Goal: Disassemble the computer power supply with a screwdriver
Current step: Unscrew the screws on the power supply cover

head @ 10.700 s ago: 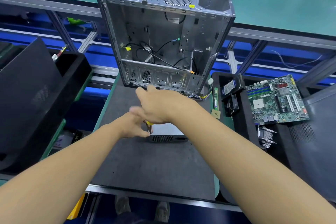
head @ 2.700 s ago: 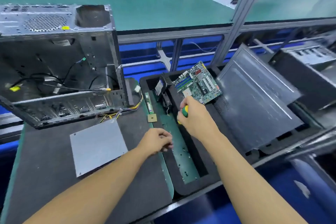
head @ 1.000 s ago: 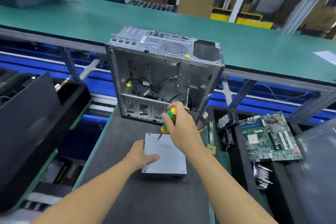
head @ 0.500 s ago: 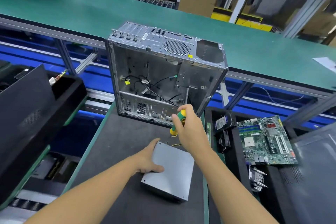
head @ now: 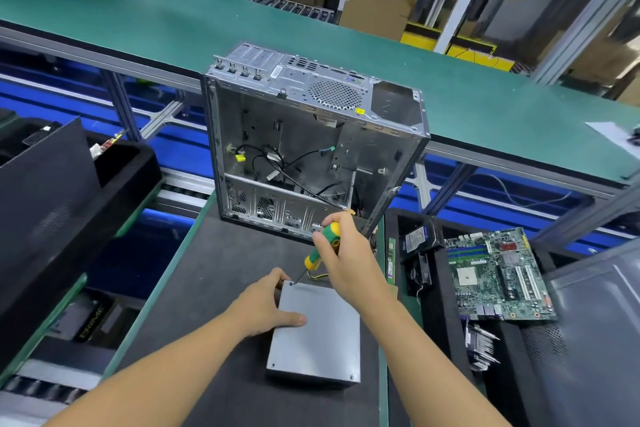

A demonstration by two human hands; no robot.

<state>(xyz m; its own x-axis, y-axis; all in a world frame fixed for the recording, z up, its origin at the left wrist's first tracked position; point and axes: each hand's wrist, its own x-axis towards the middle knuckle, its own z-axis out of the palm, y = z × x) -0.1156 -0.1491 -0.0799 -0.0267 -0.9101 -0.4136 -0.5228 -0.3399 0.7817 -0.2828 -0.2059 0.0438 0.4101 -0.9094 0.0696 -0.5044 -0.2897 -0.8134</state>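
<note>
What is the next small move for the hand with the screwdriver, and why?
Probably turn the screwdriver to loosen the corner screw: the right hand has its tip at that screw, and the left hand holds the power supply steady.

Electronics disassembly workshop, green conveyor belt [head: 173, 24], stripped computer case [head: 311, 146], stacked cardboard boxes [head: 377, 14]
</note>
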